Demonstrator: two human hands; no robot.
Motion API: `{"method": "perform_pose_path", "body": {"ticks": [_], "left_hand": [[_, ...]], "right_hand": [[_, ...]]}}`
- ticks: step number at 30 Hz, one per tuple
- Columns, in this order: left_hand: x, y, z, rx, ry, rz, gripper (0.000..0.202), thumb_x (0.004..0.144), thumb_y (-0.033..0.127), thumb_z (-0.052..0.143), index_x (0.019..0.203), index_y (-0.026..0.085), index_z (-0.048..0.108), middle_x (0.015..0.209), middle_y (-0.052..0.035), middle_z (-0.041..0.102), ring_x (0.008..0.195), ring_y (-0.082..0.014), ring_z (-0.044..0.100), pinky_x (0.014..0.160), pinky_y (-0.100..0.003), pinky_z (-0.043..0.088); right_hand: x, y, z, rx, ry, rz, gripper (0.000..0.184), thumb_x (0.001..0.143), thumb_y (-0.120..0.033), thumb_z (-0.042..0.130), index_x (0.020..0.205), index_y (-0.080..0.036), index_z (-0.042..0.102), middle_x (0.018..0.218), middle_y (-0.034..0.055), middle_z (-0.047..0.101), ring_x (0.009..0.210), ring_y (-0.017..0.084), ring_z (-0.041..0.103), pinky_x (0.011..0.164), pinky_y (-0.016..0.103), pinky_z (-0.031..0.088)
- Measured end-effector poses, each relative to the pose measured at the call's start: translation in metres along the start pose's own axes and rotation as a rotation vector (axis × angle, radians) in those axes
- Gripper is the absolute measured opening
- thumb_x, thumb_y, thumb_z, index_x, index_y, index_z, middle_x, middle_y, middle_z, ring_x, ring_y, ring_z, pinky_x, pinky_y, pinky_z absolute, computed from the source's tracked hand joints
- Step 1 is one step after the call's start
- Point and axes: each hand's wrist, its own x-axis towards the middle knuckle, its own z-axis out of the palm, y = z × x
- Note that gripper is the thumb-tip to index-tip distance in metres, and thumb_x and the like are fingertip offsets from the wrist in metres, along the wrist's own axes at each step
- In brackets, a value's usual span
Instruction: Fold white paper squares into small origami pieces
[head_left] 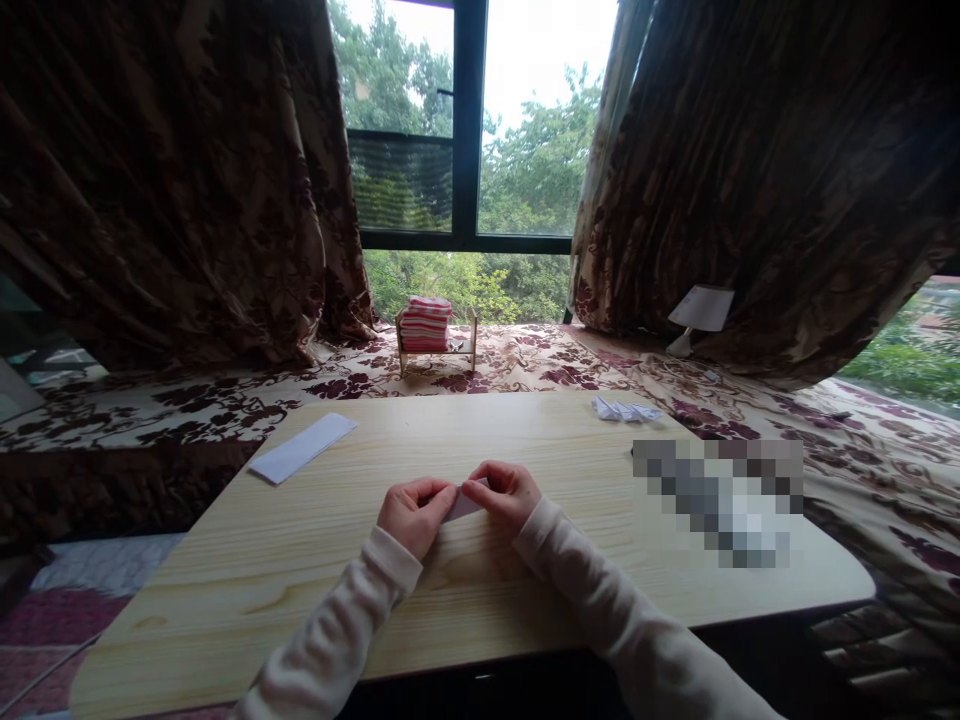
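A small piece of white paper (463, 507) is pinched between my two hands, low over the middle of the table. My left hand (414, 512) grips its left end with thumb and forefinger pressed together. At its right end, my right hand (508, 493) closes on it in the same kind of pinch. Much of the paper is hidden by the fingers. A stack of white paper strips (304, 449) lies on the table to the left. Several small folded white paper pieces (626, 410) sit in a row near the far right corner.
The pale wooden table (300, 570) has rounded corners. A blurred-out object (712, 505) lies at its right side. Beyond the far edge, a small rack (437, 352) bears folded pink-and-white cloths (425, 325). A white lamp (701, 308) stands on the floral-covered sill, between dark curtains.
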Motion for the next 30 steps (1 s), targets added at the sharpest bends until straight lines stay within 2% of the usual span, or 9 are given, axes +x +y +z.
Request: {"method": "perform_pose_path", "body": {"ticks": [3,7,9,11,13,15,20,25,30], "left_hand": [[0.002,-0.002,-0.001,0.036,0.041,0.018,0.022,0.065,0.034,0.061,0.060,0.013,0.067,0.054,-0.0011,0.062,0.054,-0.0128,0.052,0.051,-0.021,0.040],[0.007,-0.007,-0.009,0.101,0.163,0.055,0.024,0.065,0.034,0.060,0.053,0.014,0.062,0.046,0.0014,0.054,0.047,-0.0105,0.046,0.046,-0.021,0.036],[0.008,-0.006,-0.013,0.144,0.233,0.098,0.023,0.069,0.034,0.056,0.058,0.014,0.062,0.052,0.0002,0.056,0.051,-0.0119,0.048,0.050,-0.022,0.038],[0.007,-0.002,-0.014,0.188,0.257,0.174,0.021,0.072,0.033,0.052,0.069,0.015,0.063,0.067,-0.0026,0.061,0.065,-0.0147,0.053,0.059,-0.024,0.041],[0.005,0.002,-0.012,0.231,0.186,0.260,0.017,0.071,0.031,0.054,0.072,0.017,0.064,0.077,-0.0037,0.061,0.076,-0.0167,0.053,0.069,-0.026,0.041],[0.004,0.004,-0.008,0.269,0.092,0.313,0.015,0.071,0.029,0.055,0.064,0.018,0.063,0.072,-0.0030,0.058,0.075,-0.0169,0.052,0.072,-0.028,0.041],[0.000,0.004,-0.001,0.321,-0.039,0.300,0.020,0.073,0.027,0.050,0.057,0.016,0.058,0.060,-0.0016,0.054,0.064,-0.0153,0.050,0.064,-0.027,0.040],[-0.002,0.002,0.003,0.338,-0.055,0.233,0.022,0.075,0.029,0.047,0.061,0.015,0.057,0.057,-0.0004,0.053,0.057,-0.0135,0.048,0.054,-0.024,0.037],[-0.005,0.003,0.007,0.371,-0.047,0.250,0.021,0.074,0.026,0.046,0.055,0.017,0.049,0.052,0.0023,0.045,0.054,-0.0120,0.043,0.052,-0.024,0.034]], "right_hand": [[0.000,0.001,-0.002,-0.028,0.045,-0.048,0.026,0.065,-0.038,0.063,0.060,-0.014,0.057,0.049,-0.0035,0.048,0.047,0.007,0.040,0.045,0.021,0.030],[0.001,0.000,-0.009,-0.021,0.117,-0.055,0.024,0.064,-0.037,0.064,0.058,-0.015,0.056,0.048,-0.0034,0.048,0.047,0.008,0.039,0.046,0.022,0.030],[0.002,-0.001,-0.012,0.031,0.166,-0.047,0.025,0.061,-0.039,0.065,0.056,-0.015,0.056,0.048,-0.0032,0.049,0.047,0.008,0.040,0.046,0.022,0.031],[0.002,-0.002,-0.013,0.050,0.151,-0.031,0.026,0.060,-0.039,0.066,0.056,-0.015,0.056,0.048,-0.0034,0.049,0.047,0.008,0.040,0.046,0.022,0.031],[0.001,-0.001,-0.012,0.024,0.066,-0.015,0.025,0.061,-0.038,0.066,0.058,-0.015,0.057,0.048,-0.0039,0.047,0.047,0.007,0.039,0.046,0.022,0.030],[0.000,-0.001,-0.011,-0.004,0.000,-0.006,0.025,0.063,-0.037,0.065,0.060,-0.014,0.058,0.048,-0.0042,0.047,0.046,0.007,0.037,0.045,0.021,0.028],[0.001,0.000,-0.009,-0.024,0.027,-0.021,0.027,0.063,-0.039,0.065,0.060,-0.013,0.058,0.049,-0.0044,0.047,0.048,0.007,0.038,0.047,0.021,0.030],[0.002,-0.001,-0.003,-0.006,0.009,0.011,0.031,0.061,-0.042,0.065,0.058,-0.013,0.056,0.047,-0.0046,0.045,0.047,0.007,0.036,0.046,0.021,0.030],[0.000,0.001,0.002,0.002,0.002,-0.007,0.030,0.063,-0.042,0.063,0.056,-0.013,0.054,0.047,-0.0048,0.042,0.047,0.007,0.035,0.045,0.021,0.029]]}}
